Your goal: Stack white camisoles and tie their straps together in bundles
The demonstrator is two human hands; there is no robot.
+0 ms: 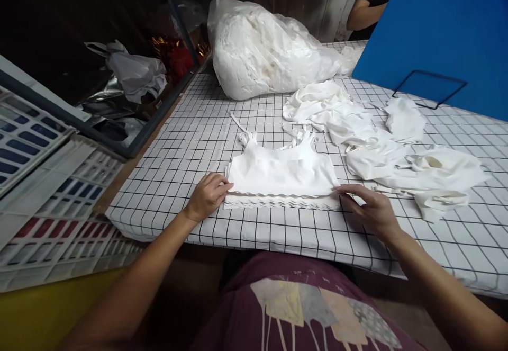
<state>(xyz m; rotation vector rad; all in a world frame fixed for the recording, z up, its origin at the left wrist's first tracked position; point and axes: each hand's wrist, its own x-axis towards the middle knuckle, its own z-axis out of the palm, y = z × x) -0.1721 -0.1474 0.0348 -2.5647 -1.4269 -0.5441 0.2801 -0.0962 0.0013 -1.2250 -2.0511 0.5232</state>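
Your left hand (207,196) rests curled on the left end of a neat stack of white crop tops (281,177), fingertips pressing its scalloped lace hem without closing around it; your right hand (371,209) lies flat and loose at the stack's right end, fingers (349,191) touching the same hem and holding nothing. The stack sits near the front edge of the bench (198,144), at about 12 o'clock from your body, squared up, with thin straps trailing from its top toward 11 o'clock; the hem edges show several layers, too fine to count. The fabric looks soft, smooth and matte, and the lace trim wavy. The bench wears a white cloth printed with a thin black grid. At 2 o'clock from the stack, a loose, crumpled heap of white garments (381,139) sprawls across the cloth, just beside the stack. At 12 o'clock, farther back, one bulging clear plastic bag (262,49) stuffed with white cloth lies on its side. A flat blue board (444,28) stands at 1 o'clock, with a thin black wire frame (431,89) against it. Another person's arm (363,15) shows beyond it. No writing or label can be read anywhere.
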